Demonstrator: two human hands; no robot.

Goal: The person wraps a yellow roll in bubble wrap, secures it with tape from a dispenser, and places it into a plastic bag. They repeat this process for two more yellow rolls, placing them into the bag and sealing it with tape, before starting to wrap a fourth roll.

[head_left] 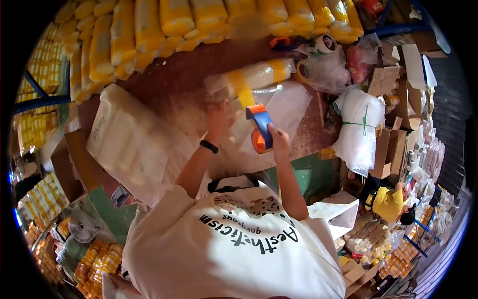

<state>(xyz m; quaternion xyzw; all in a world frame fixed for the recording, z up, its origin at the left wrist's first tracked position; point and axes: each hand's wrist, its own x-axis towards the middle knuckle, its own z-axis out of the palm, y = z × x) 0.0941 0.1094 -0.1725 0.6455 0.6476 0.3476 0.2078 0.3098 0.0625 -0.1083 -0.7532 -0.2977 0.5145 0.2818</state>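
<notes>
My right hand (280, 140) is closed around a blue and orange tape dispenser (261, 127). From the dispenser's upper end a strip of yellow tape (244, 95) runs up to a wrapped package (257, 77). The package lies on its side in clear plastic wrap, with bands of yellow tape around it. Just below the package's left end is my left hand (217, 120), with a dark band on the wrist; motion smears its fingers. Under and right of the package a sheet of clear wrap (289, 104) spreads over the reddish table (186, 65).
Yellow-taped packages (174, 20) are stacked along the table's back. A large white wrapped bundle (127, 134) lies at left. Tape rolls (326, 44) and plastic bags sit at back right, near a tied bubble-wrap bundle (359, 124). Another person (387, 203) in yellow is at far right.
</notes>
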